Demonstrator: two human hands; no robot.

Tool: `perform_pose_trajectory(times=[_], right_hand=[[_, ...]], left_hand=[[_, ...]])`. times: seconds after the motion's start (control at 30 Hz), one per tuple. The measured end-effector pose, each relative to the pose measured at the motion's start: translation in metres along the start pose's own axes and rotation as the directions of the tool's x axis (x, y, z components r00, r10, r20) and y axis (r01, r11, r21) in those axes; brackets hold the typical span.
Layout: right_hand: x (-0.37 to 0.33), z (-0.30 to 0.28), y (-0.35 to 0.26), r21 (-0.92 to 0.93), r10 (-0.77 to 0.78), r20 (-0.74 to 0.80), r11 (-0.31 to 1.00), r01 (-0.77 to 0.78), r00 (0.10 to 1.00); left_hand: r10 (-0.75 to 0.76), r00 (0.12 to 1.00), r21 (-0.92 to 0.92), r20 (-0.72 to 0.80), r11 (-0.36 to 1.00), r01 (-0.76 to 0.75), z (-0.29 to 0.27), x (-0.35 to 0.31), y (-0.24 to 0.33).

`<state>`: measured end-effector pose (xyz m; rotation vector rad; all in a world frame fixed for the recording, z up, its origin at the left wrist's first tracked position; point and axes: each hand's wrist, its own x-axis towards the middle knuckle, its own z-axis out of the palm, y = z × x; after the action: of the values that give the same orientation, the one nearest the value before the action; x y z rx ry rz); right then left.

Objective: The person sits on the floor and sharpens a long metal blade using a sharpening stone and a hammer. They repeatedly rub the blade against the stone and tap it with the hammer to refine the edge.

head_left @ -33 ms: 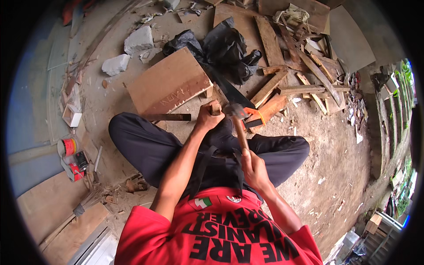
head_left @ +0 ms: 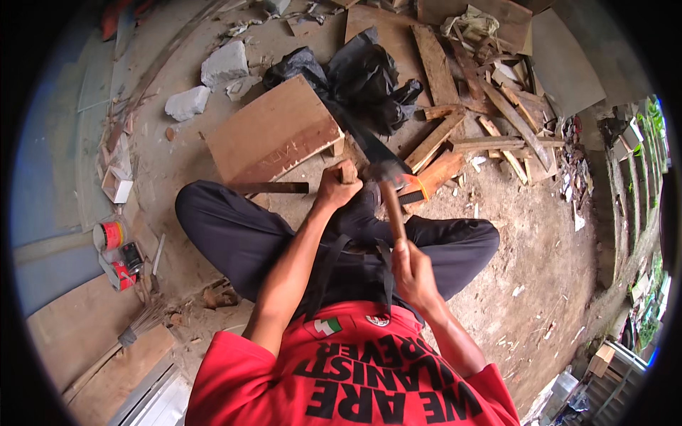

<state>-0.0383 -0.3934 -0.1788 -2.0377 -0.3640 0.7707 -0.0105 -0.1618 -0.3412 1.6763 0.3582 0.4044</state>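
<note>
My left hand (head_left: 337, 186) is closed round a small piece of wood (head_left: 347, 172), whose end sticks up above the fist. My right hand (head_left: 414, 273) grips a hammer by its wooden handle (head_left: 393, 211). The hammer's head, smeared by motion, is just right of my left fist, and I cannot tell whether it touches anything. Beyond the hammer lies a handsaw with a dark blade (head_left: 371, 145) and an orange and black handle (head_left: 413, 193), partly hidden by the hammer. Left of my left hand, a dark flat bar (head_left: 273, 188) lies beside a brown wooden board (head_left: 273, 128).
Black plastic sheeting (head_left: 366, 74) lies beyond the board. Scrap planks (head_left: 508, 106) are heaped at the far right. White rubble chunks (head_left: 224, 64) sit far left. Nearer on the left are a red tin (head_left: 109, 236) and a brush-like bundle (head_left: 138, 326). My crossed legs (head_left: 234, 220) frame the work.
The hammer and my right hand have shifted slightly, the handle tilting a little and the head blurring more. My left hand keeps its grip in about the same place.
</note>
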Motion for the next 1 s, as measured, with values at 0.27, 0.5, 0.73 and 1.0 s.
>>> perform_pose_trajectory(times=[0.27,0.5,0.73,1.0], right_hand=[[0.011,0.01,-0.014,-0.113,-0.048,0.047,0.992,0.053,0.998],[0.0,-0.006,-0.047,0.193,-0.185,-0.092,0.961,0.2,0.978],[0.016,0.008,0.004,0.139,0.02,-0.024,0.99,-0.016,1.0],[0.02,0.006,-0.014,-0.045,-0.008,0.058,0.999,0.011,0.998]], left_hand=[[-0.041,0.999,-0.063,0.016,0.997,0.042,-0.002,0.004,-0.004],[-0.015,1.0,-0.029,-0.027,0.999,0.014,-0.006,0.005,-0.006],[0.008,1.0,0.037,-0.003,0.999,-0.008,-0.018,0.004,-0.009],[0.041,0.998,0.069,0.055,0.997,-0.044,-0.008,0.006,-0.002]])
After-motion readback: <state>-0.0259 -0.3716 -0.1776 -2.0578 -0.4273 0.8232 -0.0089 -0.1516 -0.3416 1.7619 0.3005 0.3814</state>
